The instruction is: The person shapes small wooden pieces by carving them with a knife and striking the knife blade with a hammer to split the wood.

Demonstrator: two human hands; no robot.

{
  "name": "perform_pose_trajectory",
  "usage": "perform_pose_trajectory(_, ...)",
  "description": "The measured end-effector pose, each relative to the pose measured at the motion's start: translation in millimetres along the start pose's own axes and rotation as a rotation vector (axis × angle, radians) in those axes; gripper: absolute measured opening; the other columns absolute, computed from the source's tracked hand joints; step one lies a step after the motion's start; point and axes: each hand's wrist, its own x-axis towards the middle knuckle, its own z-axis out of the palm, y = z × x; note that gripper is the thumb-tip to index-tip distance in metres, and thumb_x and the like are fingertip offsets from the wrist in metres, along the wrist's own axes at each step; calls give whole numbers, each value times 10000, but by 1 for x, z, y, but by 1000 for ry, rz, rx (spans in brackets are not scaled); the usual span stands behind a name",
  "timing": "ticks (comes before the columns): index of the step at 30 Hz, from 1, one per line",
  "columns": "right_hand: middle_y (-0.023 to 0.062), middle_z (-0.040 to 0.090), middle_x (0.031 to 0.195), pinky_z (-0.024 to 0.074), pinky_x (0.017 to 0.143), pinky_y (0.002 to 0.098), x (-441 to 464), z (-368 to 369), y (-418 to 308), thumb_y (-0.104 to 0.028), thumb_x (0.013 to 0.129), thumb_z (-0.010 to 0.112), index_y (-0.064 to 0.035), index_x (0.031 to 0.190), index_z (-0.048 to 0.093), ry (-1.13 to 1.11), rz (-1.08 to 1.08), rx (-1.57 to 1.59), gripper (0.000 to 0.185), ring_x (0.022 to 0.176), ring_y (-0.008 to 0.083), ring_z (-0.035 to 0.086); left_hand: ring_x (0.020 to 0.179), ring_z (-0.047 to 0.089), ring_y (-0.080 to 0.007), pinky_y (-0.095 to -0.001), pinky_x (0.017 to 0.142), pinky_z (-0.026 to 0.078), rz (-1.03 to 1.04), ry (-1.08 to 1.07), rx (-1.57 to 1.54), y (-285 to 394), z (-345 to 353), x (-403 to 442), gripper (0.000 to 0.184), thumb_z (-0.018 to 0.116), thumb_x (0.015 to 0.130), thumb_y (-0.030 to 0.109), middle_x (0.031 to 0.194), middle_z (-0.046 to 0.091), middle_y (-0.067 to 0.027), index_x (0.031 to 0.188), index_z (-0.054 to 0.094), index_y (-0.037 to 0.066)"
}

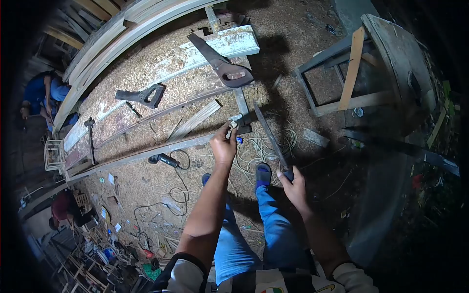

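Note:
My left hand [224, 145] is closed, pinching a small pale block [233, 125] at the near right end of the workbench [146, 152]. My right hand [294, 189] grips the dark handle of a long, narrow-bladed tool [270, 134]. Its blade points up and away, apart from the block; whether it is a file or a narrow saw I cannot make out. Beyond my left hand, a handsaw [215, 58] with a brown handle lies across a white-painted board [229, 43]. Left of that rests a shorter dark-handled saw [141, 94].
A hammer [91, 139] lies at the bench's left end. Below the bench are a corded power tool [164, 159] and coiled cable [273, 144] near my feet. A wooden frame [337, 73] stands at right. Two people [46, 95] [68, 210] work at far left.

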Motion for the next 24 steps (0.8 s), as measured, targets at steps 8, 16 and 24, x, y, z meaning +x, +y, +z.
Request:
perform_pose_trajectory(8, 215, 695, 907, 524, 715, 402, 26, 4, -6, -302, 927, 761, -2, 1124, 644, -133, -228, -42, 378, 813, 305, 710, 981, 729, -380, -414, 877, 572, 34, 62, 138, -11, 16, 0, 315, 798, 852, 130, 1047, 736, -242, 1109, 730, -39)
perform_pose_trajectory(16, 187, 717, 864, 537, 657, 386, 52, 24, -38, -226, 939, 735, -12, 1146, 635, -178, -378, -217, 314, 813, 322, 748, 966, 727, -382, -416, 872, 572, 94, 92, 119, -14, 15, -4, 287, 794, 833, 104, 1040, 735, -239, 1087, 742, -20)
perform_pose_trajectory(24, 230, 696, 880, 527, 680, 458, 55, 37, -38, -269, 929, 740, 7, 1101, 629, -204, -387, -148, 344, 839, 428, 699, 932, 724, -389, -420, 842, 574, 100, 99, 45, -14, 12, -8, 287, 765, 835, 68, 1030, 735, -228, 1118, 747, 22)
